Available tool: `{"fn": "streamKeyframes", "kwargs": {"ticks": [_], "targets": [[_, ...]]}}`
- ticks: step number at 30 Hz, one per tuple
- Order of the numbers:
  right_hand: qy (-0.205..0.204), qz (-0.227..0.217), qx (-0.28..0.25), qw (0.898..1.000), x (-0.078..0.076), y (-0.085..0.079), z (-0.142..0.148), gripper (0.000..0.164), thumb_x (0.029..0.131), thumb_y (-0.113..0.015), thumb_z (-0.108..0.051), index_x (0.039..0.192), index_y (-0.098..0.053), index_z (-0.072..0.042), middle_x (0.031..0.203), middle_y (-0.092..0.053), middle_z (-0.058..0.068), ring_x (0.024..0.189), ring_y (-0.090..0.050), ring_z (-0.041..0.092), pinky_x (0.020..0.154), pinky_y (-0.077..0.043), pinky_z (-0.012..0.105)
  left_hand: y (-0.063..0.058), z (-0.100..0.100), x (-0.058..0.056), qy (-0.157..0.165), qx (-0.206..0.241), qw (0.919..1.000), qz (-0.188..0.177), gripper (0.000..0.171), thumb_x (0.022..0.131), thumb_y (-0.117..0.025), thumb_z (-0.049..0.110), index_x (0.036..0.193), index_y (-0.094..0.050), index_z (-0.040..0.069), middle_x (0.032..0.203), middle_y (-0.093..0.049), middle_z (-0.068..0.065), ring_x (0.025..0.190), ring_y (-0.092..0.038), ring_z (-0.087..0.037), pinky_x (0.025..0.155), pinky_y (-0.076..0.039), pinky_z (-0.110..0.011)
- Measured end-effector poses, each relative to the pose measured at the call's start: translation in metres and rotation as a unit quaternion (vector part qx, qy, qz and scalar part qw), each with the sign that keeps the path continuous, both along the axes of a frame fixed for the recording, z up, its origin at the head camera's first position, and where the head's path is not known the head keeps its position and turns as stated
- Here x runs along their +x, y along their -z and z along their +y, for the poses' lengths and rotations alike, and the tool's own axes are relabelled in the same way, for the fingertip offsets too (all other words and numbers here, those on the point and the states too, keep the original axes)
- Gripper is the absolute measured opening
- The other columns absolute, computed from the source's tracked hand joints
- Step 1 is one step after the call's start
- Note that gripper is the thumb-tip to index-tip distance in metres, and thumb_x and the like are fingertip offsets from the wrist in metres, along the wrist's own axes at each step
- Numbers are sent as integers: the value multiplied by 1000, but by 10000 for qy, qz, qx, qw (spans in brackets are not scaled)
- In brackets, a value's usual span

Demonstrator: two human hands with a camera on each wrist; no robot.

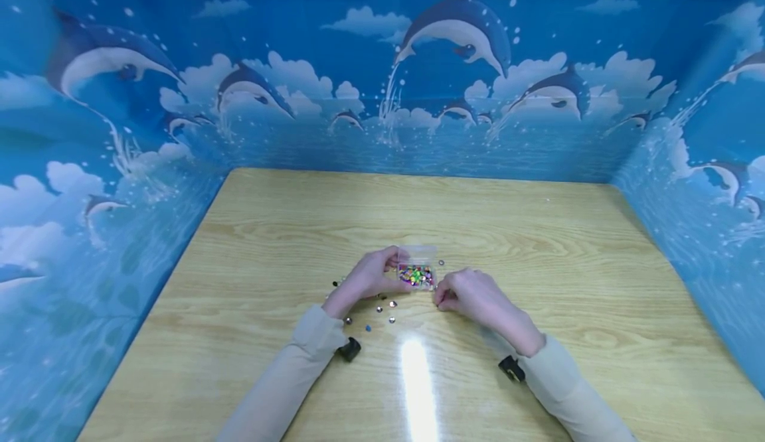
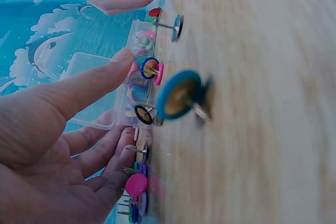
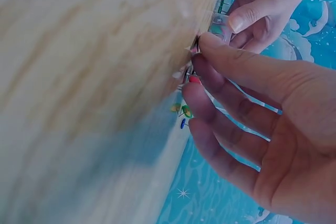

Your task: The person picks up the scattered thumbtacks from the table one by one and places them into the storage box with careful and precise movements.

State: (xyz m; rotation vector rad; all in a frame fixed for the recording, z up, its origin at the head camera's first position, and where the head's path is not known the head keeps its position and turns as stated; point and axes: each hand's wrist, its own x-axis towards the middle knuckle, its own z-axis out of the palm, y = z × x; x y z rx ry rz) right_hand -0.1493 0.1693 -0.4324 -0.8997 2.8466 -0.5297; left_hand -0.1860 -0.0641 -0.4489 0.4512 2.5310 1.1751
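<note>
A small clear plastic box (image 1: 416,287) full of multicoloured thumbtacks (image 1: 414,273) stands on the table with its lid (image 1: 417,253) raised at the back. My left hand (image 1: 378,275) holds the box from its left side, the thumb along the front and the fingers behind. Just right of the box, my right hand (image 1: 475,296) pinches a thumbtack (image 3: 197,41) between thumb and index finger, low over the tabletop. Only a thin dark part of that tack shows. In the left wrist view, a blue-rimmed thumbtack (image 2: 179,95) lies loose close to the camera.
Several loose thumbtacks (image 1: 392,304) lie scattered on the wooden table (image 1: 269,223) in front and left of the box. One more tack (image 1: 441,263) lies beyond its right side. Dolphin-printed walls (image 1: 382,143) border the table at the back and sides.
</note>
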Motion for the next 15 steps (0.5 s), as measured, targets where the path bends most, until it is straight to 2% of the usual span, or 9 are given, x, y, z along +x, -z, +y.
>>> {"fn": "streamKeyframes", "kwargs": {"ticks": [3,8,10,15], "targets": [[23,53,-100,9999,0,1,0,8,82,-83,-14,86,-78,-19,85,-75,-5,71,-65,3,64,-54,18,0,0,-1,-26,12,10000,-23,61,78,-88,25,131,-61,14,129,-66,-9,115,-61,-28,101,-52,-44],[52,312,-399,9987,-3,-1,0,5,86,-78,-11,89,-76,-15,80,-74,-3,62,-59,1,55,-50,16,2,0,-1,-3,29,10000,20,61,77,-89,25,130,-61,14,127,-67,-9,113,-62,-28,99,-52,-44],[106,393,-489,9980,-5,-2,0,5,87,-78,-11,89,-75,-14,77,-73,-3,58,-57,0,49,-47,16,2,0,-2,2,35,10000,16,61,77,-89,25,130,-61,13,127,-66,-9,114,-62,-28,100,-52,-44],[402,486,-599,9962,-10,-6,-4,6,86,-80,-16,88,-75,-18,74,-71,-6,57,-56,0,47,-45,18,3,0,-2,-17,44,10000,-36,61,78,-88,25,131,-61,13,130,-66,-9,115,-61,-29,101,-52,-44]]}}
